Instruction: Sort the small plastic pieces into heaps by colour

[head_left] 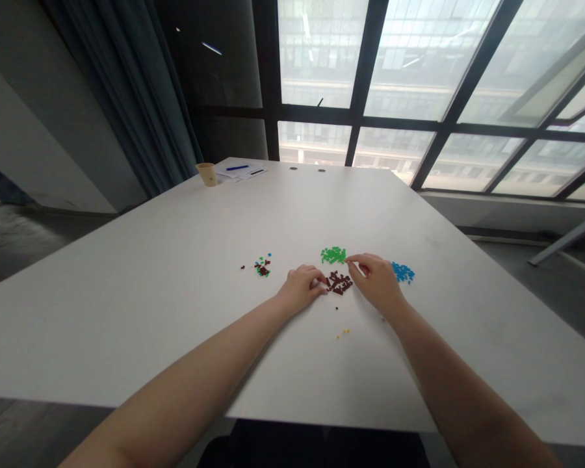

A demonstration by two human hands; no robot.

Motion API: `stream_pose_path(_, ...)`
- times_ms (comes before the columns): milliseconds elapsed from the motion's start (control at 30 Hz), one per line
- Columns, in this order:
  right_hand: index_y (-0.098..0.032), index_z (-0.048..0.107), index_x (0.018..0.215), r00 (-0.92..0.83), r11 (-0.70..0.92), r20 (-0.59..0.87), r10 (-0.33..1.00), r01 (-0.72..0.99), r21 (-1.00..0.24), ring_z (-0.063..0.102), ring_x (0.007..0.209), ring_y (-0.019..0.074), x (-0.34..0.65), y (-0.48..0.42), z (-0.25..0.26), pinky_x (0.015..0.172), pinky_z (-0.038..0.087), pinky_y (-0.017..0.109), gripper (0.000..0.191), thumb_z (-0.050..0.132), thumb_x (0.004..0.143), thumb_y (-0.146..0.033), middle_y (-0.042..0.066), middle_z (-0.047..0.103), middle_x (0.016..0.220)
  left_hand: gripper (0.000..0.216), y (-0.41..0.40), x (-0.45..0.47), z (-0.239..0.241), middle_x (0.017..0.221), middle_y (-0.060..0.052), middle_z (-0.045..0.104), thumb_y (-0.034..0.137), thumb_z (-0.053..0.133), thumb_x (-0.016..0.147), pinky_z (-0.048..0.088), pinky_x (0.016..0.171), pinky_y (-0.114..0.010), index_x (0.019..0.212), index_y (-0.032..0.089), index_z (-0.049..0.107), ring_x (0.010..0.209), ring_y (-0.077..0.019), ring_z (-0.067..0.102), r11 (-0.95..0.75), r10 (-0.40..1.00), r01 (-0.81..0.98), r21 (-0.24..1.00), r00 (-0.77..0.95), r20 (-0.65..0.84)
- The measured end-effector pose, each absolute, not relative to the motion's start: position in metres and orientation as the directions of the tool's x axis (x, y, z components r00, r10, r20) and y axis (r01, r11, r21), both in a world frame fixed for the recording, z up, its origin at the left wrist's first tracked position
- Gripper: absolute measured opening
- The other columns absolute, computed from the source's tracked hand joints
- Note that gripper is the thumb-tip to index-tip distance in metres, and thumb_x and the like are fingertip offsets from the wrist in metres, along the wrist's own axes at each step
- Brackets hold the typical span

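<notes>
Small coloured bits lie sorted in heaps on a white table [175, 312]. My left hand [302, 287] rests on the table with its fingers curled, the fingertips touching the left side of a dark red heap [340, 283]. My right hand [377, 279] is closed in a pinch just above that heap, its fingertips at the right edge of a green heap [333, 255]; what the pinch holds is too small to make out. A blue heap [402, 272] lies right beside the right hand.
A small mixed cluster of red, green and blue bits [262, 266] lies to the left. Two or three yellow bits [342, 334] lie nearer me. A paper cup [207, 174], papers and a blue pen [237, 168] sit at the far left corner.
</notes>
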State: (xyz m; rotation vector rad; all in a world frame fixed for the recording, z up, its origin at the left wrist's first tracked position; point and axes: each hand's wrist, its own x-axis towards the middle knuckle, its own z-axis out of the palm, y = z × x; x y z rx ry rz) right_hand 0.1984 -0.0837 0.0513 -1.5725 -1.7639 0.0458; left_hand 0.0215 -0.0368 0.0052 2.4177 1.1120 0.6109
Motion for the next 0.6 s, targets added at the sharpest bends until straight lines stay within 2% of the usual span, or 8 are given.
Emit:
stream_pose_path(167, -0.020, 0.069, 0.078, 0.049, 0.231, 0.485, 0.873, 0.834, -0.501, 0.049, 0.058, 0.0135, 0.201, -0.083, 0.051, 0.061, 0.034, 0.025, 0.023, 0.047, 0.075, -0.026, 0.000, 0.054, 0.056, 0.016, -0.024, 0.011, 0.009, 0.092, -0.003, 0.063, 0.028, 0.047, 0.082, 0.037, 0.080, -0.032, 0.086, 0.021, 0.061, 0.093, -0.0184, 0.052, -0.536, 0.844, 0.714, 0.451, 0.440, 0.307)
stream_pose_path(300, -0.020, 0.069, 0.078, 0.052, 0.225, 0.476, 0.878, 0.833, -0.505, 0.049, 0.057, 0.0130, 0.204, -0.081, 0.050, 0.061, 0.034, 0.025, 0.023, 0.047, 0.074, -0.025, 0.000, 0.053, 0.055, 0.029, 0.001, -0.018, 0.011, 0.107, -0.006, 0.059, 0.017, 0.034, 0.085, 0.033, 0.084, -0.039, 0.098, 0.023, 0.059, 0.104, -0.0223, 0.047, -0.284, 0.922, 0.902, 0.325, 0.164, 0.350)
stream_pose_path(467, -0.020, 0.069, 0.078, 0.063, 0.208, 0.464, 0.884, 0.835, -0.509, 0.049, 0.057, 0.0127, 0.206, -0.080, 0.048, 0.061, 0.034, 0.024, 0.023, 0.047, 0.074, -0.025, -0.001, 0.053, 0.055, 0.026, 0.018, -0.039, 0.007, 0.104, -0.011, 0.055, 0.029, 0.039, 0.082, 0.034, 0.081, -0.044, 0.094, 0.020, 0.060, 0.103, -0.0285, 0.044, -0.002, 0.968, 0.976, 0.216, -0.053, 0.247)
stream_pose_path(600, -0.021, 0.069, 0.079, 0.067, 0.199, 0.455, 0.888, 0.836, -0.511, 0.049, 0.057, 0.0130, 0.206, -0.079, 0.046, 0.059, 0.034, 0.024, 0.023, 0.046, 0.074, -0.027, 0.000, 0.054, 0.057, 0.026, 0.016, -0.037, 0.005, 0.102, -0.014, 0.056, 0.032, 0.043, 0.079, 0.035, 0.079, -0.045, 0.090, 0.017, 0.061, 0.099, -0.0291, 0.045, 0.022, 0.973, 0.984, 0.178, -0.062, 0.223)
